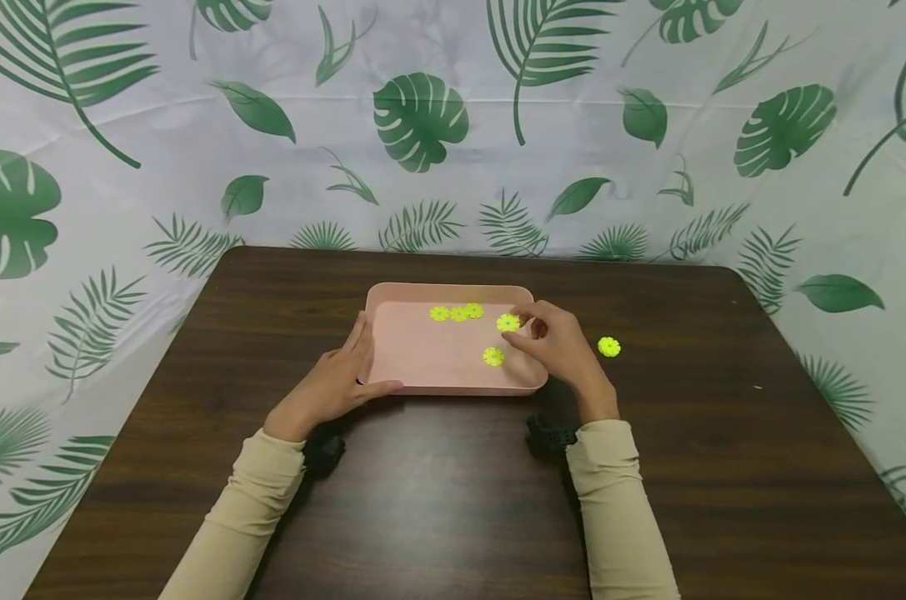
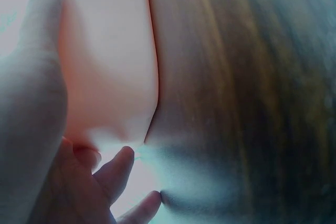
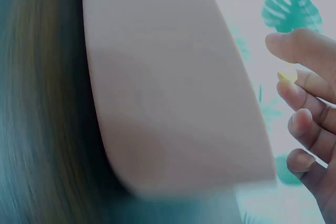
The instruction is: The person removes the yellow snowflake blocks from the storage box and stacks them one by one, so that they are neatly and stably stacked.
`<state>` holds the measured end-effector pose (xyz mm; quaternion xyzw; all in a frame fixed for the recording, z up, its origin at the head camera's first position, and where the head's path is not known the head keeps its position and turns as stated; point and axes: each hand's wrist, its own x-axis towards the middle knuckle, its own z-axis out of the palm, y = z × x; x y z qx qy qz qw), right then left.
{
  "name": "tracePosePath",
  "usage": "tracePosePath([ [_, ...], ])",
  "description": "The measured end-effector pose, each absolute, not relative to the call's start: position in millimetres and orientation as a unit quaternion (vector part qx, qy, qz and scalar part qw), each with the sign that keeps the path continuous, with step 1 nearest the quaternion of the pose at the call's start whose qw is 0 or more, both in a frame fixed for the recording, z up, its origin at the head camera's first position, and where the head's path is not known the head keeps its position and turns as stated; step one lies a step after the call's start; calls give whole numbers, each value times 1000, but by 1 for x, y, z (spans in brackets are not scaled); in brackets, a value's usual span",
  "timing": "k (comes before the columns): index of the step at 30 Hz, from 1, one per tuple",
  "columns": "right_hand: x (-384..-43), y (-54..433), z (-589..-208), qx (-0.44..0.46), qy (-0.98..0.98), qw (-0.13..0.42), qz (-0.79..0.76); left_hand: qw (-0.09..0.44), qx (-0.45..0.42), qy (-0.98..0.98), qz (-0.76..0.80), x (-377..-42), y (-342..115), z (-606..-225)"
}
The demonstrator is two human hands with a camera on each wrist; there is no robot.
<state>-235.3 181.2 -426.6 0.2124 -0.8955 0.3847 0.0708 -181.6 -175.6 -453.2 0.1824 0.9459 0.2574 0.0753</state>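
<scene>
A shallow pink tray [image 1: 422,354] lies on the dark table. My left hand [image 1: 332,387] rests at its left end, fingers fairly straight along the side and thumb at the front edge. Over the tray's right part, my right hand [image 1: 561,342] holds a small yellow flower-shaped piece [image 1: 508,322] at its fingertips. The right wrist view shows that piece [image 3: 287,75] only partly, against the fingers. Three similar yellow pieces [image 1: 458,314] lie in a row near the tray's back wall. Another flower-shaped piece [image 1: 493,357] sits nearer the front right.
One more yellow flower-shaped piece [image 1: 608,347] lies on the table [image 1: 437,500], right of the tray and beside the right hand. Behind the table hangs a white cloth [image 1: 310,167] printed with green leaves. Dark bands are on both wrists.
</scene>
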Motion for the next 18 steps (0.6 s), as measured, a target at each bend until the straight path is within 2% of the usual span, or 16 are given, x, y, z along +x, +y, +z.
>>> tracePosePath([
  [11, -230, 254, -428, 138, -907, 139, 373, 72, 181, 946, 261, -181, -175, -452],
  [18, -219, 292, -424, 86, -918, 146, 358, 74, 181, 944, 265, -181, -175, -451],
])
